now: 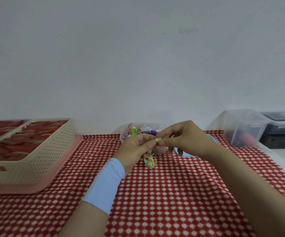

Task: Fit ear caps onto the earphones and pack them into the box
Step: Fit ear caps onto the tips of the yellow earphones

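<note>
My left hand [136, 147] and my right hand [182, 137] meet above the checked cloth and pinch a small yellow-green earbud [158, 139] between their fingertips. Its cable hangs down to a coiled yellow-green bundle [150, 161] just above the cloth. Behind the hands stands a clear tub [126, 134] with several coloured coiled earphones [134, 130]. Whether an ear cap sits on the bud is too small to tell.
A beige perforated basket [49, 151] of red packets rests on a pink tray [61, 170] at the left. A light blue lid [188, 153] lies under my right wrist. Clear storage boxes [242, 129] stand at the back right. The red-and-white cloth [164, 199] covers the table.
</note>
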Available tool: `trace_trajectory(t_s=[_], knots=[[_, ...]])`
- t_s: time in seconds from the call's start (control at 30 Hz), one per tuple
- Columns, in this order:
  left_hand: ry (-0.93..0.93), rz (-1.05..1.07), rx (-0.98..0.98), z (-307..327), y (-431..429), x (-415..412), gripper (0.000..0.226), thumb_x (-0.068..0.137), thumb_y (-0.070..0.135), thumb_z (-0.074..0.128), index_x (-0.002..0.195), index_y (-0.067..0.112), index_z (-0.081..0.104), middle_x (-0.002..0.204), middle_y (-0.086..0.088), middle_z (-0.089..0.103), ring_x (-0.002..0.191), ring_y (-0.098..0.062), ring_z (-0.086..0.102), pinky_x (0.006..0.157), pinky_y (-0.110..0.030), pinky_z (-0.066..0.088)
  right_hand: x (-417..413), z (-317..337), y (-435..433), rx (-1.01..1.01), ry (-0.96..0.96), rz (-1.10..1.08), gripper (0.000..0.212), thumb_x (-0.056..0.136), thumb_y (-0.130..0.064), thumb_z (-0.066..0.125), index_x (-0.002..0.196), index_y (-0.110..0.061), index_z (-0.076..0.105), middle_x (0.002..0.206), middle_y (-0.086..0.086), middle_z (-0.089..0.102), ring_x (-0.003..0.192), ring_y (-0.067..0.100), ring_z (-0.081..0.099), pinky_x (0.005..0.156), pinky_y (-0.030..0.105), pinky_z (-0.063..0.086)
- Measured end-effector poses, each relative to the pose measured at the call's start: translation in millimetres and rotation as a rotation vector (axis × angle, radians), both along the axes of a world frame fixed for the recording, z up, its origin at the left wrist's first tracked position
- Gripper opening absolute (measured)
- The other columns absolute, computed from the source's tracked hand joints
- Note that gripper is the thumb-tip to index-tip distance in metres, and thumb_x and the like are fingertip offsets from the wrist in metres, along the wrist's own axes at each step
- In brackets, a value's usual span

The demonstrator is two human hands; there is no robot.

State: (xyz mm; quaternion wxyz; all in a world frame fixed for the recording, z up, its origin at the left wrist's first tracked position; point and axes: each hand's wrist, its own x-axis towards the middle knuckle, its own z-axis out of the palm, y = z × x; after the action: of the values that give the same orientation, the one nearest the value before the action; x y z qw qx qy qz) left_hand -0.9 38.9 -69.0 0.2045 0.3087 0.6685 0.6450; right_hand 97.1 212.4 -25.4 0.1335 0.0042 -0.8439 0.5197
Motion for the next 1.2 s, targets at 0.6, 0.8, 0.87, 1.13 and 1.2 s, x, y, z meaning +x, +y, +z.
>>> trace_trajectory(t_s=[0.6,0.8,0.87,1.13,1.2], knots=[[0.005,-0.004,-0.001,-0.9,-3.9,-3.4,0.014,0.094,0.012,0.061,0.098,0.013,0.074,0.068,0.004,0.064,0.067,-0.011,0.056,0.072,-0.028,0.048,5.1,-2.2,-2.9,-0.307,-0.166,0.070,0.019,0.089,-0.017,0.072,0.106,-0.013,0.080,0.091,0.010,0.077,0.071,0.019,0.067,0.054,0.028,0.047],[0.101,-0.023,-0.062,0.1,-5.0,0.1,0.017,0.091,0.015,0.066,0.088,0.028,0.077,0.077,0.008,0.072,0.069,-0.005,0.059,0.076,-0.026,0.049,0.8,-7.8,-5.5,-0.408,-0.317,0.057,0.019,0.078,-0.022,0.078,0.093,-0.011,0.081,0.089,0.012,0.076,0.065,0.014,0.065,0.048,0.022,0.046],[0.096,-0.015,-0.064,-0.2,-5.3,0.6,0.016,0.089,0.015,0.068,0.087,0.027,0.077,0.078,0.008,0.072,0.068,-0.005,0.059,0.075,-0.026,0.050,1.1,-7.6,-4.1,-0.426,-0.360,0.076,0.027,0.073,-0.023,0.078,0.097,-0.009,0.081,0.090,0.011,0.076,0.065,0.013,0.067,0.045,0.020,0.048],[0.062,-0.054,-0.039,5.5,-4.6,4.5,0.012,0.089,0.010,0.066,0.090,0.018,0.074,0.070,0.009,0.070,0.066,-0.006,0.058,0.072,-0.021,0.052,1.5,-5.5,0.5,-0.481,-0.408,0.135,0.027,0.070,-0.020,0.078,0.095,-0.012,0.081,0.091,0.010,0.076,0.068,0.012,0.070,0.046,0.020,0.053],[0.101,-0.049,-0.058,5.2,-3.5,4.5,0.012,0.090,0.010,0.066,0.092,0.018,0.074,0.071,0.009,0.070,0.066,-0.005,0.058,0.072,-0.021,0.052,1.1,-3.0,2.0,-0.456,-0.406,0.106,0.028,0.068,-0.020,0.080,0.094,-0.011,0.081,0.090,0.012,0.076,0.067,0.013,0.070,0.046,0.021,0.054]])
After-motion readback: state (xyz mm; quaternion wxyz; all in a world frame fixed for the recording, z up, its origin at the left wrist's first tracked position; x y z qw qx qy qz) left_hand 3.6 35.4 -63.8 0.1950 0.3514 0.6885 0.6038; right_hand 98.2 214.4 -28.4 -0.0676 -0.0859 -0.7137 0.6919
